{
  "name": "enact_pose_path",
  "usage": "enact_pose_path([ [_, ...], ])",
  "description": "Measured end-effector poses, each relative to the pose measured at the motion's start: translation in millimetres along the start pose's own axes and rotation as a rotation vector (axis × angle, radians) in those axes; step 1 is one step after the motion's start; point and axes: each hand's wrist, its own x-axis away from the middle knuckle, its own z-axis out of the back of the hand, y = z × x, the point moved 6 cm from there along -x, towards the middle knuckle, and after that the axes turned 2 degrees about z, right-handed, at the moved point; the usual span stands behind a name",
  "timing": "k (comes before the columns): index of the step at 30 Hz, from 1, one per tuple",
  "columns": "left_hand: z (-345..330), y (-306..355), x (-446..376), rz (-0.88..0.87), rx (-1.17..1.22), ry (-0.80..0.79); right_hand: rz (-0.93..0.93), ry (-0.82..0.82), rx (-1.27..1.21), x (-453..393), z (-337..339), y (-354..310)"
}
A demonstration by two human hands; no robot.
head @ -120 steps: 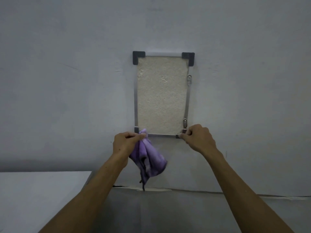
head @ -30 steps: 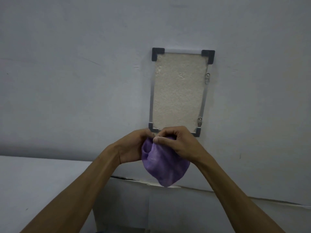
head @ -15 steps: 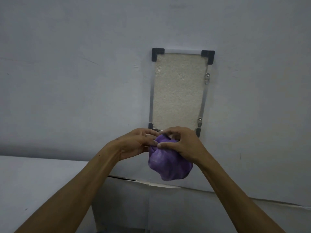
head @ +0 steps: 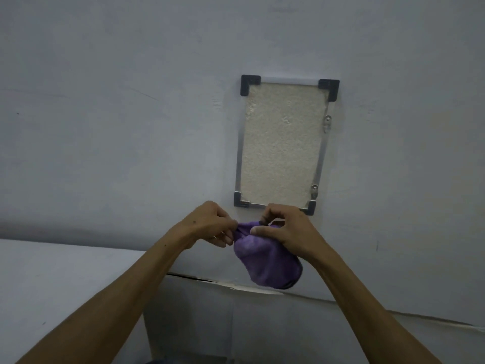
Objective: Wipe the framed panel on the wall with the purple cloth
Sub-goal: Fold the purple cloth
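A framed panel (head: 282, 145) with a rough cream surface, thin metal edges and dark corner pieces hangs on the grey wall. Just below its bottom edge I hold a bunched purple cloth (head: 265, 264) with both hands. My left hand (head: 210, 225) pinches the cloth's left top edge. My right hand (head: 286, 229) grips the top of the bundle from the right, fingers curled over it. The cloth sags in a rounded pouch beneath my hands. Neither hand touches the panel.
A pale flat surface (head: 57, 285) lies at the lower left, next to the wall. A seam with peeling white strip (head: 249, 288) runs along the wall below the cloth. Two small metal clips (head: 327, 122) sit on the panel's right edge.
Four seconds ago each hand held a bottom corner of the frame, cloth hanging from the left. Both hands have since come together on the cloth and keep bunching it.
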Motion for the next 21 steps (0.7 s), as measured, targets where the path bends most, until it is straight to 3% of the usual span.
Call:
enact_pose_path([
  [3, 6, 4, 0, 0.003, 0.109, 0.068, -0.029, -0.027, -0.045, 0, -3, 4],
  [8, -3, -6, 6, 0.165, 0.49, 0.125, -0.036, -0.015, -0.032, -3, -14, 1],
  [13, -13, -6, 4, 0.142, 0.37, 0.153, -0.104, 0.042, -0.019, -4, -23, 3],
  [17, -6, 7, 11, -0.046, 0.187, -0.037, -0.302, 0.107, -0.378, -4, -21, 16],
  [21, 3, 11, 18, -0.041, 0.181, -0.246, -0.379, 0.132, -0.591, -6, -19, 19],
])
